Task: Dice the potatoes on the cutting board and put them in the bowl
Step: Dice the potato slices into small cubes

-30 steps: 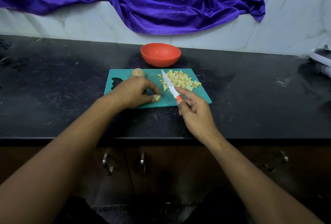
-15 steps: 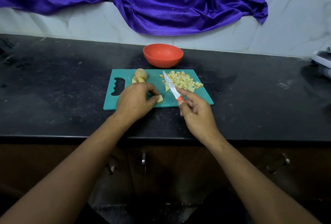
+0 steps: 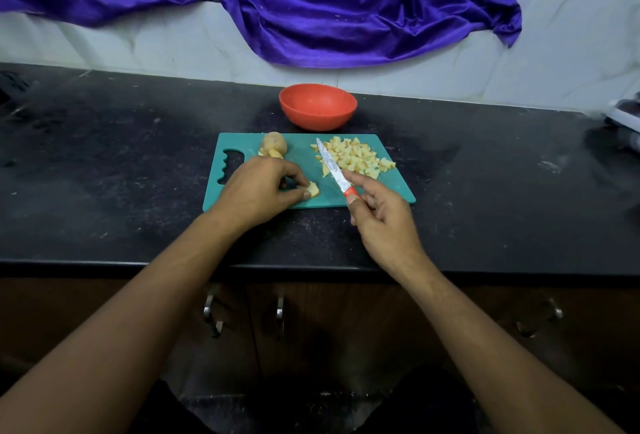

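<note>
left hand [image 3: 258,191] | drew back, seemingly | potato [image 3: 273,144] uncovered

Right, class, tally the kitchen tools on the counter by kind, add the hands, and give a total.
Bowl: 1
Cutting board: 1
Knife: 1
Hands: 2 (left hand pinches a potato piece, right hand grips the knife)
Total: 5

Knife handle [image 3: 350,191] mostly inside right hand [image 3: 385,225], blurred object [image 3: 624,117] cropped at right edge

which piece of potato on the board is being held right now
The small pale potato piece pinched by the left hand near the teal cutting board's front edge; the brown-skinned potato at the back and the pile of yellow dice lie unheld.
</note>
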A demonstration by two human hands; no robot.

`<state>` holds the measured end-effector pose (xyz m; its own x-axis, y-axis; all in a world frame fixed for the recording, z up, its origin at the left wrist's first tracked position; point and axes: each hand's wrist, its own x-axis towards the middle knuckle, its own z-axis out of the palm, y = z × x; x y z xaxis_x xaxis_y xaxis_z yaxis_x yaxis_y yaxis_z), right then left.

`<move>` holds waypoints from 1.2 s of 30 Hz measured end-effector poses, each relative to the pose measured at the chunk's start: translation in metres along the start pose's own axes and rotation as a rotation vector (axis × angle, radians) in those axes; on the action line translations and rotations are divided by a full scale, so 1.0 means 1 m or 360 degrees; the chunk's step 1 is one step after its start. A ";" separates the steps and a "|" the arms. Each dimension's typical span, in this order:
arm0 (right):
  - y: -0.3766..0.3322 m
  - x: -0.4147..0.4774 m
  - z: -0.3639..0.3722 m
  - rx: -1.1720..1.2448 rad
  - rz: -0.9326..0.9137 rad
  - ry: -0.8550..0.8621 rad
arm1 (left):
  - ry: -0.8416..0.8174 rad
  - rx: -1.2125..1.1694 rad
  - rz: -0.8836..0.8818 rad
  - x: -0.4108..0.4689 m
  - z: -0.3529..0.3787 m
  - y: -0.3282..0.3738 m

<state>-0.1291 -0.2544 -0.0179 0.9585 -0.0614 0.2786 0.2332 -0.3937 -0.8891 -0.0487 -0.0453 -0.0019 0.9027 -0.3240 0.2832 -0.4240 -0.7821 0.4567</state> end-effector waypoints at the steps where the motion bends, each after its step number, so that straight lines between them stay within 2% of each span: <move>1: 0.000 -0.001 0.000 -0.0011 0.0000 -0.0008 | 0.0042 0.0000 -0.0040 -0.001 0.003 0.002; 4: 0.000 -0.001 0.002 -0.0102 0.0003 -0.0008 | 0.0232 0.0118 -0.0123 -0.007 0.016 0.010; 7: -0.005 -0.001 0.003 -0.0477 -0.0088 -0.0011 | 0.0382 0.0230 -0.0158 -0.013 0.025 0.017; 10: -0.015 -0.004 0.009 -0.0986 -0.0218 -0.0079 | 0.0400 0.0199 -0.0157 -0.014 0.024 0.016; 13: -0.019 -0.007 0.016 -0.1266 -0.0260 -0.0103 | 0.0384 0.0165 -0.0110 -0.015 0.023 0.013; 25: -0.021 -0.002 0.017 -0.1327 -0.0236 -0.0180 | 0.0374 0.0108 -0.0068 -0.013 0.025 0.008; 33: -0.022 0.009 0.022 -0.1621 -0.0312 -0.0308 | 0.0370 0.0109 -0.0020 -0.014 0.024 0.009; 36: -0.020 0.011 0.023 -0.1575 -0.0243 -0.0261 | 0.0366 0.0110 -0.0022 -0.015 0.023 0.011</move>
<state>-0.1198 -0.2261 -0.0056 0.9579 0.1504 0.2447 0.1855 -0.9744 -0.1272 -0.0653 -0.0611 -0.0208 0.8644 -0.1892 0.4658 -0.3985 -0.8227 0.4053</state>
